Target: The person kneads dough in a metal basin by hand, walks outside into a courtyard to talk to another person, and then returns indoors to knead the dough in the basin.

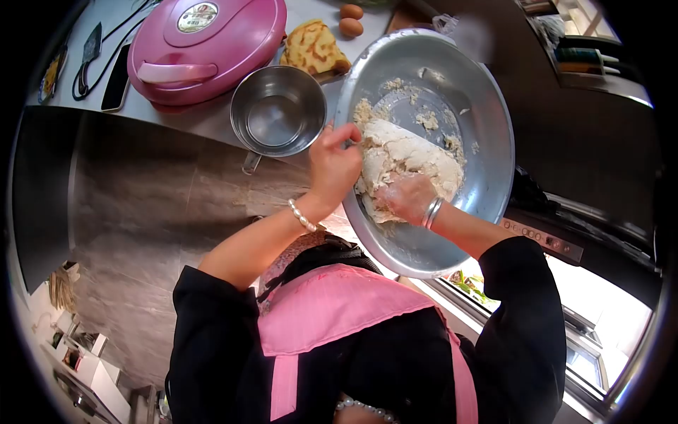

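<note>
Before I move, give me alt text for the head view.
Right hand presses into pale dough in a large metal basin while the left hand holds its rim; nearby are a steel pan and pink appliance.

Shows a white counter (pixel 307 13) and, beside it, a brown, veined floor (pixel 134 212) with thin seams. Has a dark cabinet (pixel 42 184) just below the counter's left end and white furniture (pixel 102 385) well apart from it. Gets bright light through a window (pixel 600 290) across from the counter.

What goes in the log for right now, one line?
left hand: at bowl rim | right hand: in dough | pot: beside bowl | eggs: on counter
</note>
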A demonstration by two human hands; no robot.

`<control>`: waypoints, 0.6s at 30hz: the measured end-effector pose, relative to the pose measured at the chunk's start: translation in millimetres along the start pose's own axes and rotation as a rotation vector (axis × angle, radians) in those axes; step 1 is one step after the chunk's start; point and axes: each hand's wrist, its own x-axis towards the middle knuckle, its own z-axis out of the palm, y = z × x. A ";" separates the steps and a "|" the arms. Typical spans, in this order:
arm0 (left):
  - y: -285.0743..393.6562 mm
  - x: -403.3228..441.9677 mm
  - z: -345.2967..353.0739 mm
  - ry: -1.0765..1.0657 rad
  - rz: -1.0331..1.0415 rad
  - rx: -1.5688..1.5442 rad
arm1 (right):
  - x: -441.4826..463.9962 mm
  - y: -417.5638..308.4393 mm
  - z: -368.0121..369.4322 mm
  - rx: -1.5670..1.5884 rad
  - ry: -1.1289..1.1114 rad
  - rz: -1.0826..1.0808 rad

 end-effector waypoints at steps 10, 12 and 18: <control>4.8 0.8 -1.7 -0.041 -0.103 -0.071 | 74.5 34.4 -13.4 -0.051 0.038 0.182; 5.4 1.2 -3.2 -0.040 -0.129 -0.100 | 85.0 40.3 -18.3 -0.028 0.065 0.230; 4.2 0.0 -5.3 -0.097 -0.142 -0.006 | 107.5 66.1 -21.4 0.052 0.200 0.302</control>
